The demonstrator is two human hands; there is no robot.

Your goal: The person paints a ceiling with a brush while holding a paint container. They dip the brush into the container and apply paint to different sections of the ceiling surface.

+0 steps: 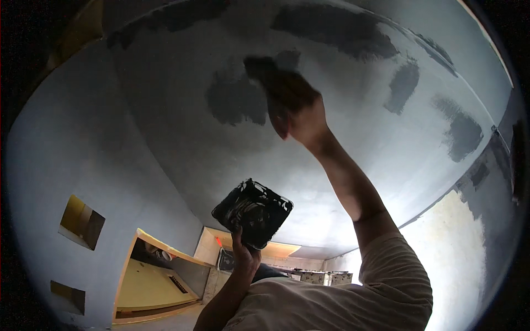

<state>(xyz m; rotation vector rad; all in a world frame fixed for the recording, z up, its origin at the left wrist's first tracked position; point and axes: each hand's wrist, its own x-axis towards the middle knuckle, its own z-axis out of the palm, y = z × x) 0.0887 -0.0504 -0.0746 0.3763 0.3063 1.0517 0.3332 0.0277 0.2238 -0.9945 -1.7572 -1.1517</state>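
Head view, right hand: I see my right hand (295,107) stretched up and pressed against the grey ceiling (182,138), fingers closed over a dark tool whose shape I cannot make out; it sits at the edge of a darker wet patch (234,102).

Head view, left hand: my left hand (243,254) is lower and nearer to me, gripping from beneath a square board smeared with dark paste (253,212); the fingers are curled round its underside, so how tightly I cannot tell.

Key relation: the board lies below and slightly left of the right hand, well apart from it, its flat face tilted toward the ceiling. The right hand is the one at the surface; the left only carries the supply.

Long axis: the right forearm (345,176) runs diagonally from lower right up to the patch.

Surroundings: more dark patches (403,85) are scattered to the right and along the top of the ceiling. On the left wall (66,154) there are two square recesses (81,220) and a doorway (154,281) into a yellowish room.

In the way: nothing stands between board and patch.
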